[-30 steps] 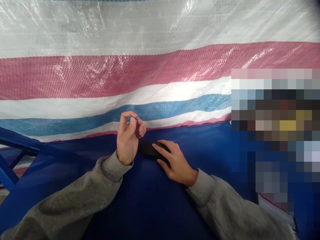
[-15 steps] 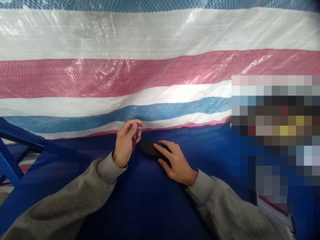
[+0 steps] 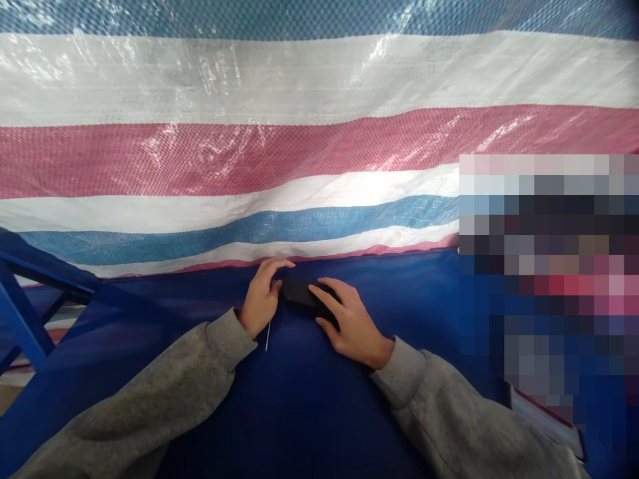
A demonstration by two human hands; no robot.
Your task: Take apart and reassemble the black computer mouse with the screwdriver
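Note:
A black computer mouse (image 3: 297, 293) lies on the blue tabletop. My right hand (image 3: 352, 322) grips its right end, fingers over the top and thumb along the near side. My left hand (image 3: 262, 296) is curled at the mouse's left end, its thumb close to or touching it. From under the left palm sticks the thin bright shaft of a small screwdriver (image 3: 268, 336), slanting down toward me. The palm hides the screwdriver's handle.
A striped plastic sheet (image 3: 224, 156) hangs along the table's far edge. Blue metal bars (image 3: 22, 306) stand at the left. On the right, a pixelated patch hides things, and a flat, pale, dark-edged object (image 3: 546, 422) lies beside my right sleeve.
My left hand has moved right and slightly down, with the screwdriver, to the mouse's left end. The red part of the screwdriver is now hidden. My right hand stays on the mouse.

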